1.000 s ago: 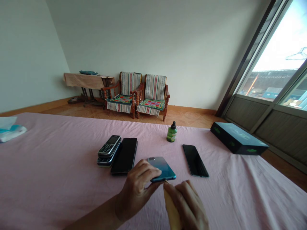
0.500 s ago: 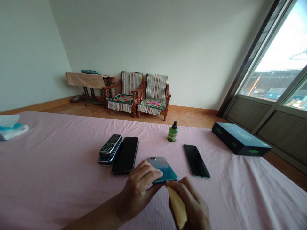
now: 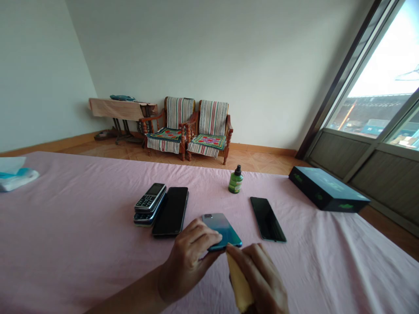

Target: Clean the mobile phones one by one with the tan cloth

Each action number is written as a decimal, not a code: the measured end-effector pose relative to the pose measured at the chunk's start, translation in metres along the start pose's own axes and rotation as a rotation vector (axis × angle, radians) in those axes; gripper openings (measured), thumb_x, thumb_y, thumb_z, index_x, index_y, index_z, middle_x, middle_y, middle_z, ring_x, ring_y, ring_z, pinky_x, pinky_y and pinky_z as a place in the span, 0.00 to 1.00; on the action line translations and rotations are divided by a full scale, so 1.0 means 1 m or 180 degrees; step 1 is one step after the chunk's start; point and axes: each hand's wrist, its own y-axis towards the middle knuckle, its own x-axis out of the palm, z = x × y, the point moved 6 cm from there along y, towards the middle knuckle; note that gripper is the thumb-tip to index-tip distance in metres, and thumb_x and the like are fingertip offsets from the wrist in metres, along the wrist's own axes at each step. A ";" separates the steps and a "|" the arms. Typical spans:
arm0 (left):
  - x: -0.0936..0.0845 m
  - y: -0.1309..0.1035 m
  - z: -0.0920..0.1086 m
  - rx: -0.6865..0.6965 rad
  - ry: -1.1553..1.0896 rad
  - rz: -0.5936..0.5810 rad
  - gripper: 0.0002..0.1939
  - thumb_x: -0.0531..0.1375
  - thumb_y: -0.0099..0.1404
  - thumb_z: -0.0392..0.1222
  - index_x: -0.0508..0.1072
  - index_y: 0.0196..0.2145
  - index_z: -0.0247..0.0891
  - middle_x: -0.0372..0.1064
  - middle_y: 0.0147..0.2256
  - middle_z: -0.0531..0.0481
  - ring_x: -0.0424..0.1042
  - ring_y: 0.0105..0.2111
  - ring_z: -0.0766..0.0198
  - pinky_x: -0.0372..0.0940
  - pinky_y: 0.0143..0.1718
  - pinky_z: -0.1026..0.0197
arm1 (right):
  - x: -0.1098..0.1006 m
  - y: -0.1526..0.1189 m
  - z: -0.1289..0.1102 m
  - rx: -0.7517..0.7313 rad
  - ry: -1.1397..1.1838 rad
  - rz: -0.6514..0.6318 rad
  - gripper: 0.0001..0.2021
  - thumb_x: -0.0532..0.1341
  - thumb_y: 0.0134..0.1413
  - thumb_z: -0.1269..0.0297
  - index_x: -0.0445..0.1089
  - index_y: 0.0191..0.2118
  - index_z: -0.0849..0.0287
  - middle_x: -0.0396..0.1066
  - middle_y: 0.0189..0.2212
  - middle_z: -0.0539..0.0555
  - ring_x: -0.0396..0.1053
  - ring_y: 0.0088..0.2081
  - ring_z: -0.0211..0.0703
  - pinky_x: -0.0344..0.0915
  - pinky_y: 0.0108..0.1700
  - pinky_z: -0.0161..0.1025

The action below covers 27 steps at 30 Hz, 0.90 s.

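Flanking blue phone (image 3: pixel 222 230): black phones (image 3: pixel 170 211), bottle (image 3: pixel 235 180)

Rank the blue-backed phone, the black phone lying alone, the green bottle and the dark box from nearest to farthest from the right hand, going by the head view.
1. Blue-backed phone: touching the right hand, held by the left hand.
2. Black phone: just beyond, slightly right.
3. Green bottle: farther back, centre.
4. Dark box: far right, by the window.

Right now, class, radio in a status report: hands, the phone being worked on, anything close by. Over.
Left hand gripping blue phone at its near end. Right hand holding yellow cloth at phone's near edge. Black phone lies close on the right, apart.
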 end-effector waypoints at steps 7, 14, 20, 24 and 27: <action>0.000 0.002 0.000 -0.0024 -0.0046 0.0039 0.06 0.62 0.64 0.33 0.72 0.40 0.35 0.72 0.32 0.46 0.70 0.33 0.60 0.67 0.36 0.58 | 0.000 0.008 -0.007 -0.0287 -0.0060 -0.0257 0.25 0.48 0.56 0.73 0.60 0.60 0.63 0.64 0.31 0.58 0.65 0.31 0.47 0.66 0.32 0.44; -0.003 0.003 -0.004 -0.0062 0.0017 0.0152 0.05 0.62 0.64 0.34 0.72 0.39 0.36 0.73 0.32 0.47 0.71 0.33 0.61 0.67 0.36 0.59 | -0.005 0.012 -0.006 -0.0277 -0.0174 -0.0328 0.22 0.47 0.59 0.74 0.61 0.58 0.65 0.64 0.26 0.55 0.65 0.28 0.44 0.65 0.32 0.40; -0.005 0.005 -0.002 -0.0011 -0.0004 0.0196 0.06 0.64 0.63 0.33 0.72 0.39 0.36 0.73 0.32 0.47 0.71 0.33 0.61 0.67 0.35 0.60 | -0.007 0.010 -0.012 -0.0227 -0.0234 -0.0140 0.22 0.46 0.63 0.69 0.58 0.61 0.63 0.66 0.30 0.58 0.67 0.31 0.47 0.66 0.35 0.44; -0.005 0.004 -0.002 0.0000 -0.0009 0.0209 0.06 0.64 0.63 0.33 0.72 0.39 0.35 0.73 0.31 0.47 0.71 0.32 0.61 0.67 0.35 0.60 | -0.006 0.011 -0.003 0.0403 0.0293 0.0019 0.17 0.47 0.63 0.70 0.66 0.53 0.60 0.68 0.32 0.58 0.68 0.32 0.44 0.67 0.33 0.39; -0.005 0.005 -0.003 -0.0009 0.0037 0.0221 0.06 0.64 0.62 0.34 0.73 0.39 0.36 0.73 0.30 0.48 0.71 0.31 0.61 0.67 0.34 0.60 | -0.003 0.011 0.009 0.1240 0.0982 0.0220 0.10 0.51 0.63 0.64 0.69 0.43 0.57 0.67 0.27 0.53 0.67 0.25 0.39 0.65 0.26 0.33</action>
